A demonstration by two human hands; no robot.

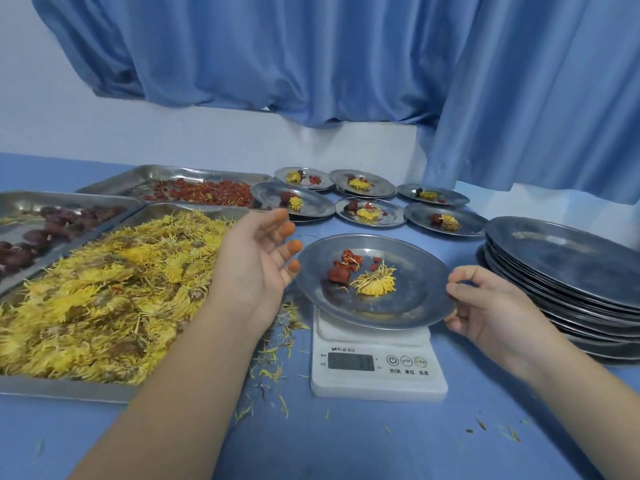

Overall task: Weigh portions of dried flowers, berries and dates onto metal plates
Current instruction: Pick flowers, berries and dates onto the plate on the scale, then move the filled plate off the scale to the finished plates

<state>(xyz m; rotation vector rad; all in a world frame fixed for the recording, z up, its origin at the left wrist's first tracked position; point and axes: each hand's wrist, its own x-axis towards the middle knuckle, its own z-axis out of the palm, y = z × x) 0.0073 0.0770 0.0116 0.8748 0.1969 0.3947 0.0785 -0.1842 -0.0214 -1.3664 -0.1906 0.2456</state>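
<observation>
Fingers of your right hand point(485, 306) pinch the right rim of the metal plate point(398, 315), thumb on top and the rest curled beneath, with the wrist coming in low from the right. Your left hand point(258, 258) hovers with its palm turned up and toward the plate, the forearm reaching over the corner of the flower tray point(69, 389). Its fingers are spread and relaxed and hold nothing. Their orange-stained tips are just beside the plate's left rim, and you cannot tell whether they touch it.

The plate sits on the white scale point(377, 379) on the blue tabletop point(346, 445). It carries one yellow dried flower point(374, 284), a red date point(341, 273) and a few berries point(351, 257).

The scale's display is dark, with no reading legible. Under its three round buttons you can read 开/关, 单位 and 去皮. The brand mark above the display is too blurred to make out.
</observation>
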